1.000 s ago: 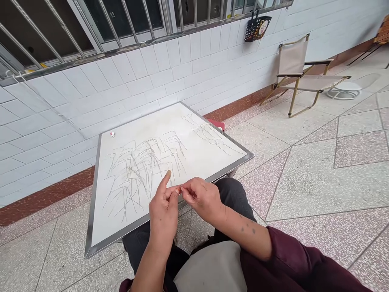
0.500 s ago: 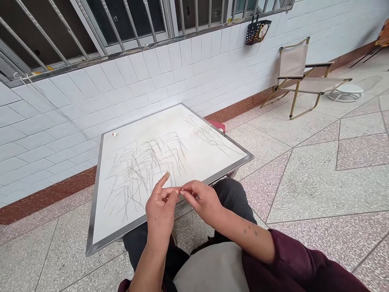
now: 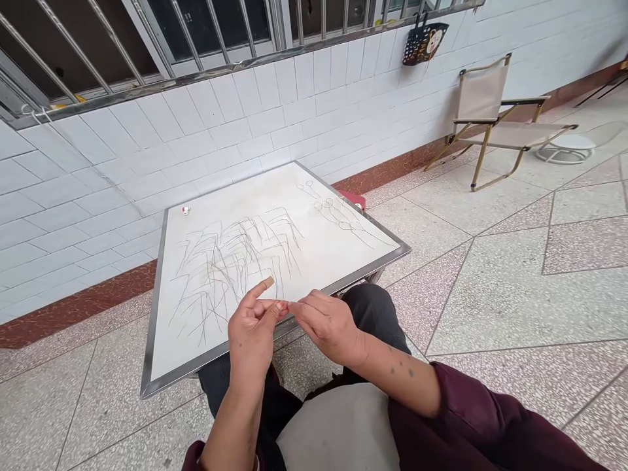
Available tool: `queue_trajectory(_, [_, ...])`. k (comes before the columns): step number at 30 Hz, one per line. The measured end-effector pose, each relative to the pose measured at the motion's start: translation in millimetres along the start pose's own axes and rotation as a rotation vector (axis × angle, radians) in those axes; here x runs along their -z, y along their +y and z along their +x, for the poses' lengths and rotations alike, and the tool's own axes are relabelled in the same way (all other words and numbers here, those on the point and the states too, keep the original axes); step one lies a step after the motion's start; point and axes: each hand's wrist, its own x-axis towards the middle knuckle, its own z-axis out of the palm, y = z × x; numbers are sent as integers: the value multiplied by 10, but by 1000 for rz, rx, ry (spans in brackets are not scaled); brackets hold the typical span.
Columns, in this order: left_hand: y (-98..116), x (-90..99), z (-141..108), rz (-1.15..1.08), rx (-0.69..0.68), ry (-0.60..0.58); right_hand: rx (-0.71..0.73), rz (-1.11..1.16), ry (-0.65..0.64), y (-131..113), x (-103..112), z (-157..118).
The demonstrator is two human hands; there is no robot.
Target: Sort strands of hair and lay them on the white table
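My left hand (image 3: 251,333) pinches a tiny red item (image 3: 283,306) between thumb and forefinger, above the table's near edge. Its other fingers are partly raised. The fingertips of my right hand (image 3: 330,327) are pressed together right beside the red item; whatever they grip is too small to make out. Beyond the hands, many thin dark bent strands (image 3: 240,252), like wire, lie overlapping on the white table (image 3: 318,258). Several strands with looped ends (image 3: 346,226) lie apart from them on the right side.
A small white-and-red object (image 3: 186,210) sits at the table's far left corner. Behind stands a tiled wall (image 3: 206,157) with a barred window; a black basket (image 3: 424,44) hangs there. A folding chair (image 3: 490,124) and a reddish item (image 3: 354,199) are to the right.
My right hand has shifted slightly, its fingers now more closed and turned over. The left hand has moved a little left, still pinching the red item. The camera view has tilted slightly.
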Motion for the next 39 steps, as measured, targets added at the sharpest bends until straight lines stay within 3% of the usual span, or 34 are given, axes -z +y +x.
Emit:
queue_trajectory(13, [35, 59, 46, 21, 92, -49, 12, -18, -3, -80, -65, -106])
queue_trajectory(21, [29, 52, 21, -11, 72, -23, -27, -25, 34, -114, -94, -128])
queue_trajectory(27, [-25, 89, 36, 11, 83, -25, 22, -36, -48, -152, -120, -140])
queue_trajectory(33, [-33, 152, 64, -33, 57, -24, -133, 112, 5, -121, -159, -164])
queue_trajectory(39, [-33, 172, 38, 5, 30, 10, -99, 144, -23, -139, -195, -183])
